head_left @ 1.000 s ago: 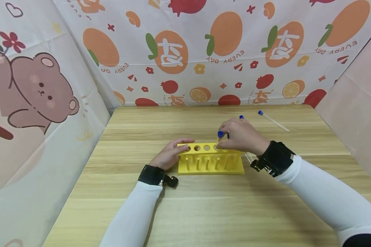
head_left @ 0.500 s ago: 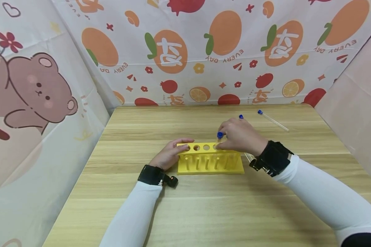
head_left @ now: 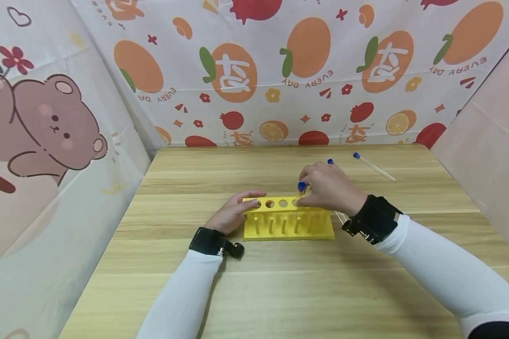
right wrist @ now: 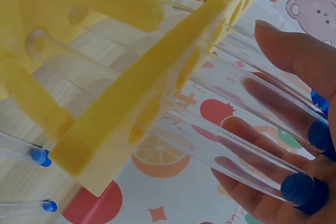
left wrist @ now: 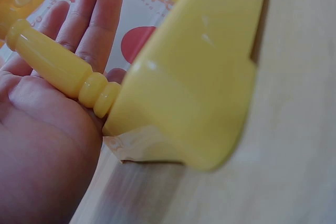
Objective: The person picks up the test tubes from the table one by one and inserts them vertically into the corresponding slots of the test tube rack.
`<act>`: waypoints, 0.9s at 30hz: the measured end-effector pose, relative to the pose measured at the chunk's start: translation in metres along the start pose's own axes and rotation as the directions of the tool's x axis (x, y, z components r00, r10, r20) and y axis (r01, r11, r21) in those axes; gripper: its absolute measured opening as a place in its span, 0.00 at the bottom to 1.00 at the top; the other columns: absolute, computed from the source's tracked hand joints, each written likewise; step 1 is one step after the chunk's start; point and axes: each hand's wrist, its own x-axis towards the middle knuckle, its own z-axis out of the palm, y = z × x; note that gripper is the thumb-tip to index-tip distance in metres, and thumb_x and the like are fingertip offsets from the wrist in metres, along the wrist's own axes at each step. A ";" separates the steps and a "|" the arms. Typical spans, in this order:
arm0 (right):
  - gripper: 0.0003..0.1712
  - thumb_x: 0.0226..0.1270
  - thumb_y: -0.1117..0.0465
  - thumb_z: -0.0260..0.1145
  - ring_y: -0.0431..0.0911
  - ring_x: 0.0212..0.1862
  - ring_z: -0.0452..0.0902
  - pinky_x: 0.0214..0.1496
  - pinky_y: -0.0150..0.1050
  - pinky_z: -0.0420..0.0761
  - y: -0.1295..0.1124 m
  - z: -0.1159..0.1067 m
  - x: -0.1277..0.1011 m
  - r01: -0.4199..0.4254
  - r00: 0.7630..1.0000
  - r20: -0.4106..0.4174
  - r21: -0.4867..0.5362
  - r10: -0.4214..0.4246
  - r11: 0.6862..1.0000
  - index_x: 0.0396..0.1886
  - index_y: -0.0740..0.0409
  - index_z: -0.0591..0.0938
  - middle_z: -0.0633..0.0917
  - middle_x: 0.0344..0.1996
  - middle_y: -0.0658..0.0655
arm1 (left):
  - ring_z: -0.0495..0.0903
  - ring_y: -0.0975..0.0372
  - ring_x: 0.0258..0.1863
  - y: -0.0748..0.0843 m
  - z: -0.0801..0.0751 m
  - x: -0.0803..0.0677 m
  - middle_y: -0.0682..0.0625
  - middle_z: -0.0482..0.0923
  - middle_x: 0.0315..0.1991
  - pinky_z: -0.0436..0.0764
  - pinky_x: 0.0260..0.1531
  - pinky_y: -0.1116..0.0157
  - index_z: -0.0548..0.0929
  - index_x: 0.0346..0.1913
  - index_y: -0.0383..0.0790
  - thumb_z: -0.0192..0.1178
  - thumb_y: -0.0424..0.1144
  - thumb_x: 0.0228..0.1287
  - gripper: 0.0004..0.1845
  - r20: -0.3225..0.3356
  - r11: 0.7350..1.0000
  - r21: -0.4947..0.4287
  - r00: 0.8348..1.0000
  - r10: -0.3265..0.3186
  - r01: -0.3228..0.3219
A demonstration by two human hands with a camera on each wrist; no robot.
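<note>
A yellow test tube rack (head_left: pixel 288 233) stands upright on the table. My left hand (head_left: pixel 233 212) holds its left end, thumb on the top plate; in the left wrist view the other fingers (left wrist: pixel 100 30) stretch behind the end post (left wrist: pixel 52 61). My right hand (head_left: pixel 332 188) pinches a blue-capped test tube (head_left: pixel 301 187) at the fourth hole from the left. Two more capped tubes stand in the right-end holes, an outer tube (right wrist: pixel 231 156) and an inner tube (right wrist: pixel 268 103); my right hand hides them in the head view.
A capped test tube (head_left: pixel 375 166) lies at the back right of the wooden table (head_left: pixel 280 292). Another loose tube lies nearer, mostly hidden by my right hand, its blue cap (head_left: pixel 331 161) showing. A printed cloth (head_left: pixel 275 113) hangs behind the table.
The pinched tube's cap sits very slightly lower. A second blue cap beside it, visible one second ago, is now hidden by my right hand. The left hand and rack stay still.
</note>
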 end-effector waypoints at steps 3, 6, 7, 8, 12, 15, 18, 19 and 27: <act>0.23 0.44 0.39 0.79 0.49 0.42 0.77 0.43 0.44 0.77 0.001 0.001 -0.001 0.017 1.000 -0.023 -0.008 -0.018 1.000 0.30 0.52 0.90 0.86 0.40 0.51 | 0.62 0.52 0.63 0.000 0.000 0.000 0.45 0.65 0.70 0.54 0.66 0.45 0.66 0.69 0.32 0.55 0.42 0.70 0.29 0.002 1.000 0.001 1.000 -0.003 0.003; 0.23 0.44 0.39 0.79 0.48 0.40 0.77 0.39 0.42 0.76 0.003 0.001 -0.002 0.036 0.999 -0.037 -0.005 -0.037 0.999 0.31 0.50 0.89 0.86 0.40 0.51 | 0.62 0.51 0.63 0.000 0.000 0.000 0.45 0.65 0.70 0.54 0.66 0.44 0.66 0.70 0.32 0.55 0.43 0.69 0.30 0.001 1.000 0.000 1.000 -0.005 0.005; 0.23 0.45 0.39 0.79 0.47 0.39 0.76 0.38 0.41 0.76 0.003 0.001 -0.002 0.041 0.998 -0.038 -0.003 -0.041 0.999 0.33 0.50 0.89 0.86 0.40 0.51 | 0.62 0.51 0.63 0.000 0.000 0.000 0.45 0.65 0.70 0.53 0.66 0.44 0.66 0.70 0.32 0.55 0.43 0.69 0.30 0.002 1.000 0.000 1.000 -0.005 0.005; 0.24 0.45 0.38 0.78 0.47 0.39 0.77 0.39 0.41 0.76 0.003 0.001 -0.003 0.045 0.998 -0.038 -0.001 -0.045 0.999 0.34 0.50 0.89 0.86 0.41 0.51 | 0.62 0.51 0.63 0.000 0.001 0.000 0.44 0.65 0.70 0.53 0.66 0.44 0.67 0.69 0.33 0.55 0.43 0.69 0.29 0.002 1.000 0.001 1.000 -0.003 0.003; 0.26 0.47 0.38 0.77 0.48 0.42 0.78 0.42 0.44 0.78 0.003 0.000 -0.004 0.045 0.998 -0.034 0.021 -0.044 0.999 0.40 0.49 0.88 0.87 0.43 0.53 | 0.62 0.51 0.63 0.001 0.001 0.000 0.44 0.65 0.70 0.52 0.67 0.43 0.70 0.67 0.36 0.55 0.43 0.69 0.27 -0.003 1.000 -0.002 1.000 0.004 -0.004; 0.26 0.48 0.38 0.77 0.49 0.43 0.78 0.45 0.45 0.78 0.002 -0.001 -0.005 0.041 0.999 -0.034 0.030 -0.040 0.999 0.41 0.49 0.88 0.86 0.43 0.52 | 0.62 0.51 0.63 0.001 0.000 0.000 0.44 0.66 0.70 0.52 0.66 0.43 0.73 0.66 0.38 0.56 0.43 0.69 0.25 -0.005 1.000 -0.006 1.000 0.005 -0.005; 0.25 0.48 0.38 0.77 0.48 0.43 0.77 0.45 0.45 0.77 0.002 -0.001 -0.006 0.041 0.998 -0.042 0.039 -0.039 0.998 0.42 0.48 0.88 0.86 0.42 0.51 | 0.62 0.51 0.63 0.001 0.000 0.000 0.44 0.65 0.70 0.52 0.66 0.44 0.73 0.66 0.39 0.56 0.43 0.68 0.25 -0.004 1.000 -0.009 1.000 0.000 0.000; 0.25 0.48 0.38 0.77 0.48 0.43 0.77 0.45 0.45 0.77 0.002 -0.001 -0.006 0.041 0.998 -0.045 0.044 -0.039 0.998 0.42 0.48 0.88 0.86 0.42 0.50 | 0.62 0.51 0.63 0.001 0.000 0.000 0.44 0.65 0.70 0.52 0.66 0.44 0.73 0.66 0.39 0.56 0.43 0.68 0.25 -0.004 1.000 -0.009 1.000 -0.001 0.001; 0.31 0.49 0.34 0.74 0.48 0.49 0.79 0.51 0.48 0.78 0.004 -0.005 -0.009 0.065 0.996 -0.073 0.088 -0.059 0.994 0.48 0.47 0.86 0.86 0.46 0.49 | 0.61 0.51 0.63 0.001 0.001 0.000 0.44 0.65 0.71 0.51 0.67 0.43 0.73 0.66 0.39 0.56 0.43 0.69 0.25 -0.006 1.000 -0.012 1.000 -0.004 0.004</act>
